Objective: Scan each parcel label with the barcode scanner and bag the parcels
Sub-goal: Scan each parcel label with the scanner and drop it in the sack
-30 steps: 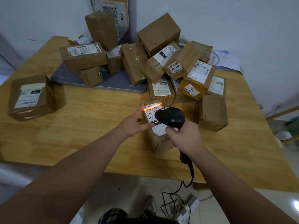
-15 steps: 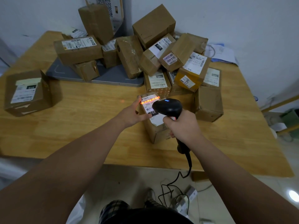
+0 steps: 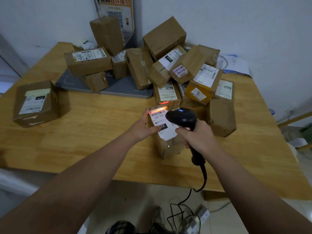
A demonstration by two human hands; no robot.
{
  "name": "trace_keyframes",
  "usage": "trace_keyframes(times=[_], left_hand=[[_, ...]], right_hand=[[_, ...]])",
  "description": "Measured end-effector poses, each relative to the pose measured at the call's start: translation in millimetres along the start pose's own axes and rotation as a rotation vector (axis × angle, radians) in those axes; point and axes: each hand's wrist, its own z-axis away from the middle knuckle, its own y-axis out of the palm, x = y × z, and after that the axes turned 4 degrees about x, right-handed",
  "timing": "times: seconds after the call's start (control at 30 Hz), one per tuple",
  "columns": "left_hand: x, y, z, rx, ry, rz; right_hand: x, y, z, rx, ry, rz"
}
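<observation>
Parcel (image 3: 168,147) under scan is a small oblong cardboard box, brown and wrapped in glossy clear tape, standing near the worktop's (image 3: 101,132) front edge, a little right of its middle. Its white paper label (image 3: 160,121) lies on the top face, printed with a barcode and black digits. A red-orange line of light crosses the barcode at the label's far end.

My left hand (image 3: 143,129) holds the parcel by its left side, thumb pressed onto the label. My right hand (image 3: 197,137) is wrapped firmly round the handle of the scanner (image 3: 181,117), matte black plastic with a rounded head and a small blue light on top; the head hovers over the label's right part. A black cable (image 3: 204,174) drops from the handle past the front edge to the floor.

Behind, a heap of boxes (image 3: 165,38) fills the back of the worktop, creased, taped, most with white labels, one faced in yellow tape (image 3: 194,89). Some rest on a flat grey platform (image 3: 126,91) with rounded corners. One squarish box (image 3: 37,105) stands apart near the left edge. Loose papers (image 3: 234,65) lie at the back right corner.
</observation>
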Motion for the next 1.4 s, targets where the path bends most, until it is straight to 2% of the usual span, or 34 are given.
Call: trace_keyframes(times=[0.13, 0.27, 0.33, 0.43, 0.53, 0.63, 0.67, 0.8, 0.87, 0.97, 1.03, 1.13, 1.2, 1.3, 1.4], left_hand=[[1.0, 13.9, 4.7, -0.028, -0.122, 0.346], [15.3, 33.3, 14.8, -0.015, -0.274, 0.532], [26.3, 34.3, 26.6, -0.065, -0.241, 0.683], [51.9, 13.6, 52.3, -0.194, -0.06, 0.737], [85.1, -20.5, 92.4, -0.305, 0.125, 0.581], [119.1, -56.4, 141.1, -0.608, 0.113, 0.22], [132.9, -66.9, 158.6, -0.667, 0.114, 0.209], [187.5, -97.1, 219.6, -0.719, 0.109, 0.289], [217.3, -106.2, 239.9, -0.763, 0.04, 0.245], [261.6, -117.3, 266.1, -0.791, -0.177, 0.139], [296.1, -125.2, 283.7, -0.774, -0.29, 0.093], [344.9, -138.8, 313.9, -0.731, -0.474, 0.001], [376.9, -148.4, 330.5, -0.678, -0.618, -0.163], [430.2, -159.3, 342.0, -0.453, -0.77, -0.531], [482.7, -169.5, 330.6, -0.203, -0.803, -0.789]], right_hand=[[7.5, -10.9, -34.7, 0.066, 0.114, -0.226], [0.7, 5.3, -47.4, 0.18, 0.254, -0.404], [-0.8, 24.9, -42.1, 0.202, 0.244, -0.471], [8.0, 62.7, -26.5, 0.214, 0.178, -0.629], [23.8, 113.3, -6.3, 0.232, 0.063, -0.656], [49.0, 172.3, 26.9, 0.27, 0.01, -0.646], [57.9, 192.2, 39.7, 0.294, 0.004, -0.653], [81.8, 264.2, 86.3, 0.439, -0.033, -0.614], [86.0, 296.7, 107.5, 0.517, -0.044, -0.577], [85.8, 342.2, 129.5, 0.63, -0.022, -0.523], [83.3, 371.9, 137.4, 0.694, -0.002, -0.423], [76.4, 410.2, 139.4, 0.683, -0.005, -0.28], [70.1, 431.7, 136.5, 0.675, -0.005, -0.226], [58.5, 466.6, 130.4, 0.724, -0.022, -0.08], [44.4, 509.4, 122.1, 0.79, -0.052, 0.058]])
